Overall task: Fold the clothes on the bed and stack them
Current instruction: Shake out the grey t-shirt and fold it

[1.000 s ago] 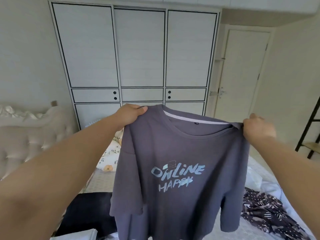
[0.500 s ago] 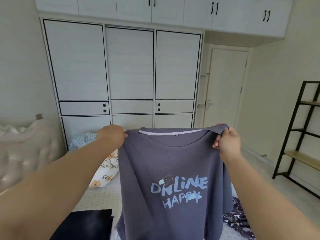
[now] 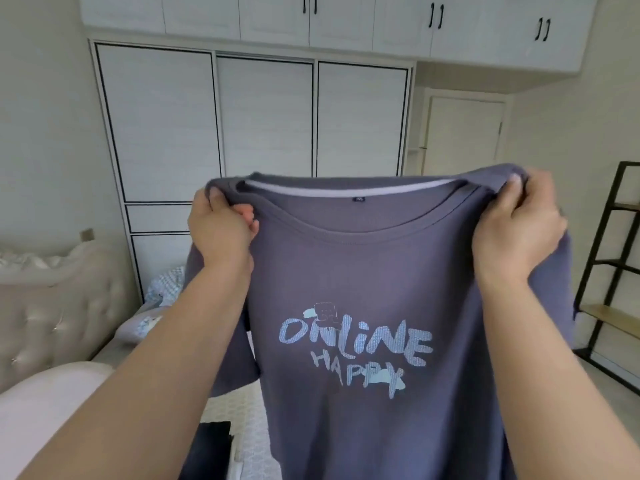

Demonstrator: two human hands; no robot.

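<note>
Your left hand [image 3: 221, 230] and right hand [image 3: 519, 230] each grip a shoulder of the grey T-shirt [image 3: 374, 299], fingers curled over the seam. The shirt hangs upright in the air before you, print facing you, above the bed [image 3: 242, 403].

Recommended: keep both shoulders level and taut so the body hangs square, then lower it print-down onto the bed, probably before folding the sleeves in.

Surface: pale quilted bed cover; a dark garment [image 3: 213, 445] lies near left. Room: white wardrobe [image 3: 266, 126] far, padded headboard [image 3: 52, 313] left, black shelf unit [image 3: 616, 258] right.
</note>
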